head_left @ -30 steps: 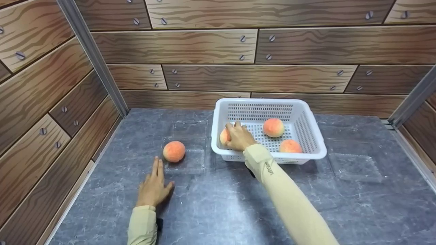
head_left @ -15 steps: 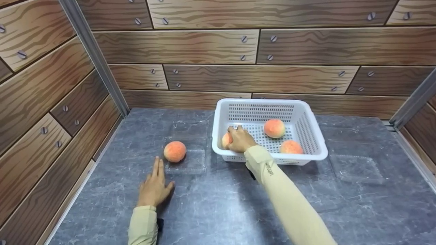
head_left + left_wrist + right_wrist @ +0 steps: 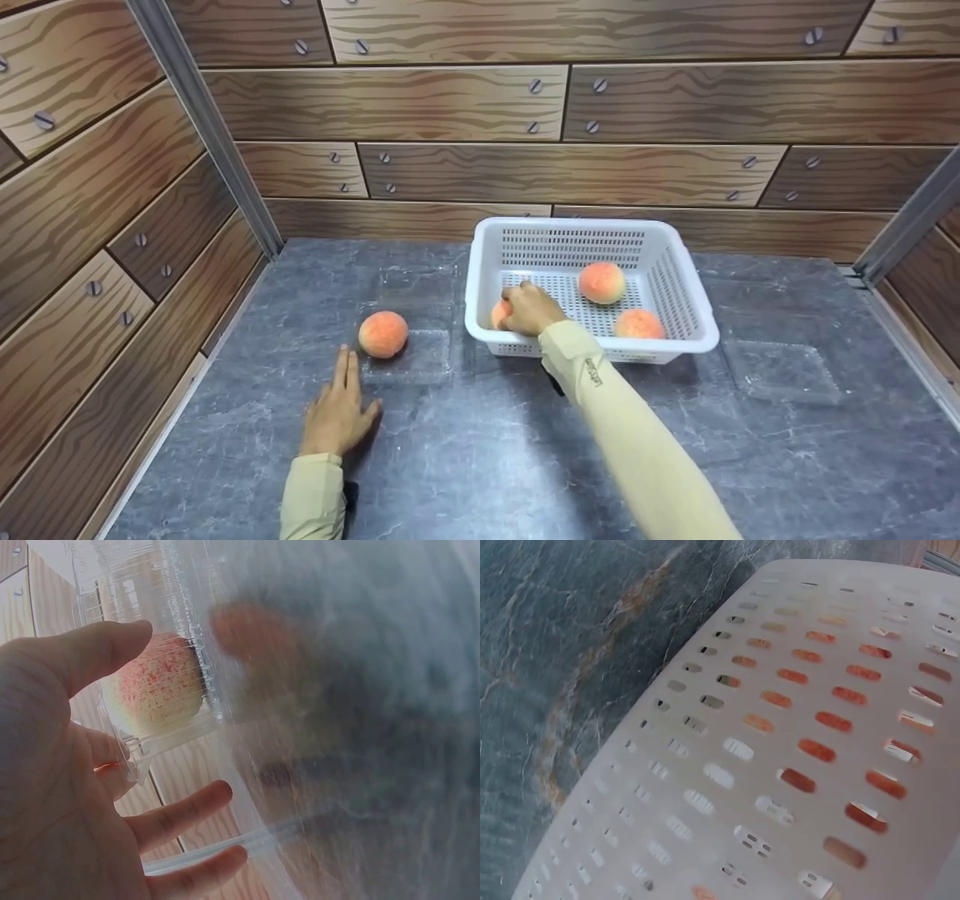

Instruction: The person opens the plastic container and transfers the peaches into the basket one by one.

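Observation:
My right hand [image 3: 531,309] reaches into a white perforated plastic basket [image 3: 679,344] and grips a peach [image 3: 500,315] in its front left corner, hiding part of the fruit. In the right wrist view the basket wall [image 3: 840,585] blocks the hand; orange shows through its slots. My left hand [image 3: 335,420] lies with straight fingers, thumb spread, beside a clear plastic box [image 3: 433,361] that contains one peach [image 3: 383,334]. Seen from the left wrist, the thumb overlaps the box and its peach [image 3: 157,686], and the fingers are apart.
Two more peaches, one at the back [image 3: 601,283] and one at the front right [image 3: 640,324], lie in the basket. Another clear box [image 3: 784,371] stands to the basket's right on the grey marbled table [image 3: 450,465]. Wood-patterned walls [image 3: 465,101] enclose the back and sides.
My right hand and the peach in it have shifted slightly toward the front right inside the basket. The left hand and its box have not moved.

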`<state>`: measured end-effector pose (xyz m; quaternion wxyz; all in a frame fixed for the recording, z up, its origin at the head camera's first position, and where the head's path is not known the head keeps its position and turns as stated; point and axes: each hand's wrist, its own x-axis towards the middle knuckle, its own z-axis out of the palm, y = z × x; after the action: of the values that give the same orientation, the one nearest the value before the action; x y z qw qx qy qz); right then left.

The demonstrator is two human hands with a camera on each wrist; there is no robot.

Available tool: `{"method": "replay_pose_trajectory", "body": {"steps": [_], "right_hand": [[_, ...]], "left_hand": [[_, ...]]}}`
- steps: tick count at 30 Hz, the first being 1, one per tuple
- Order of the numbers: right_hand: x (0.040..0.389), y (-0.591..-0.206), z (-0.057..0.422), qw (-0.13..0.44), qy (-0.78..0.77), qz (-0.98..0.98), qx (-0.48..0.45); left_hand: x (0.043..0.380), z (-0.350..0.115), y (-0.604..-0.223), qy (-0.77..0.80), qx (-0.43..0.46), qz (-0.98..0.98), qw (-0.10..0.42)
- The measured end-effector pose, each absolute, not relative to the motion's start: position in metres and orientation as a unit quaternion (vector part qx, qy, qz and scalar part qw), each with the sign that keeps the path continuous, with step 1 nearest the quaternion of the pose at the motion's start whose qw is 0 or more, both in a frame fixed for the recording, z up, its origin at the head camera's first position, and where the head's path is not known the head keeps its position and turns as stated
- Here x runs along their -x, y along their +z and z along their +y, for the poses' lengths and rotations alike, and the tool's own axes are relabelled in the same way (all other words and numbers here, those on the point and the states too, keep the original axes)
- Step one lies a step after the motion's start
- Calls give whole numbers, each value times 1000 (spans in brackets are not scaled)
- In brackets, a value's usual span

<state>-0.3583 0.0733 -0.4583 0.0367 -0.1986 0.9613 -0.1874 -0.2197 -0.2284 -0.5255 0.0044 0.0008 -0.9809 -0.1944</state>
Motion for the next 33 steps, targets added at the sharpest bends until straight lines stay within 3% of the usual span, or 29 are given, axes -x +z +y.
{"method": "replay_pose_trajectory", "body": {"steps": [13, 33], "right_hand": [[363, -459, 84, 95, -206, 961, 157], [363, -453, 89, 106, -175, 967, 151]], "left_hand": [[220, -233, -525, -193, 1, -981, 1], [221, -230, -528, -209, 5, -978, 5]]}}
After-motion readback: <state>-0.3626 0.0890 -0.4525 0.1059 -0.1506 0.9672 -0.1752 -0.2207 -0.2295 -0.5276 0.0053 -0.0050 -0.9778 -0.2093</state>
